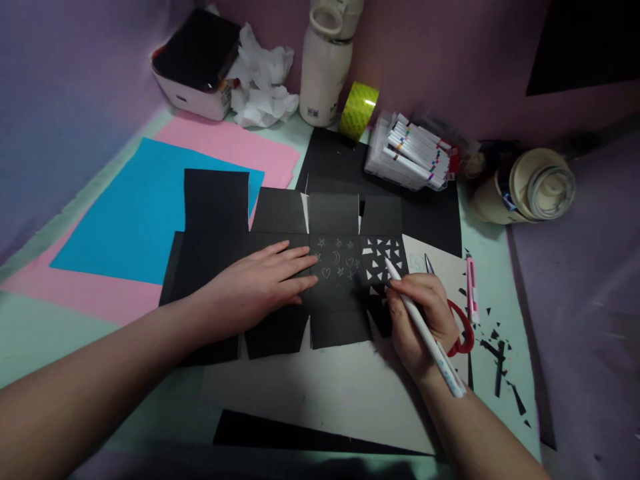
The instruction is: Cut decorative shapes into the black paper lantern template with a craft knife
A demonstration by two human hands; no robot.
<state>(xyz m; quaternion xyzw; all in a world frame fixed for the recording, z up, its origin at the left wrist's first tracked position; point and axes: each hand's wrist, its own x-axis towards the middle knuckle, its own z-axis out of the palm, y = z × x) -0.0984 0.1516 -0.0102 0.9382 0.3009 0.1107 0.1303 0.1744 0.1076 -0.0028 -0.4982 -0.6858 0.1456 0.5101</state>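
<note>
A black card cut-out with flaps (pixel 335 297) lies across the middle. On one panel are pale drawn stars, hearts and a crescent moon; the panel to its right has several small triangular holes. My left hand (pixel 267 277) rests flat on the card, fingers spread, fingertips at the left edge of the drawn panel. My right hand (pixel 423 320) grips a white pen (pixel 425 333), its tip over the panel with the holes. Red-handled scissors (pixel 467 330) lie partly hidden behind my right hand, with a blade tip showing above it.
Blue (pixel 125 213) and pink paper (pixel 250 147) lie left. Behind stand a white bottle (pixel 323 73), yellow tape roll (pixel 359 110) and marker box (pixel 413 157). A pink cutter (pixel 471 287), black scraps (pixel 500 367) and beige container (pixel 530 187) are right.
</note>
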